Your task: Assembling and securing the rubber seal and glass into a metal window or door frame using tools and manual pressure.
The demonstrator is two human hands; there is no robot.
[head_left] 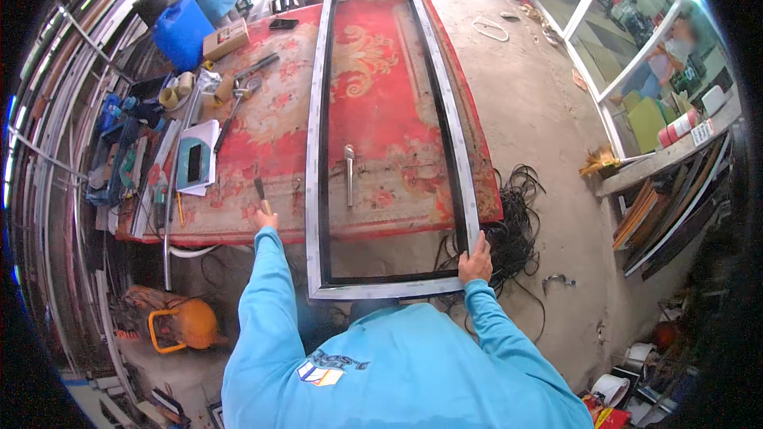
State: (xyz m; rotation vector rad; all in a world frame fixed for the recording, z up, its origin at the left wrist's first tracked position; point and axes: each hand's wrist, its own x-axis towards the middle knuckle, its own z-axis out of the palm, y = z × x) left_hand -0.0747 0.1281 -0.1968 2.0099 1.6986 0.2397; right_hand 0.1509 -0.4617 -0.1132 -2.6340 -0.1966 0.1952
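A long rectangular window or door frame [317, 143], whitish outside with a black inner edge, lies over a table with a red patterned carpet [278, 143]. Its near end juts past the table edge toward my body. At the near right corner, my right hand [476, 260] grips the side bar. My left hand [266, 220] is left of the frame, over the table's front edge, closed around a small hand tool [260, 188] with a tan handle and dark end; its exact kind is unclear. Inside the frame's outline, a silver wrench-like tool [350, 175] rests on the carpet.
On the table's left are a hammer [228, 121], a phone on papers [195, 165], tape rolls and a tool tray [115, 163]. A blue jerrycan [181, 32] stands at the far left. Black cord [517, 242] is heaped on the floor at right. People work beyond the table.
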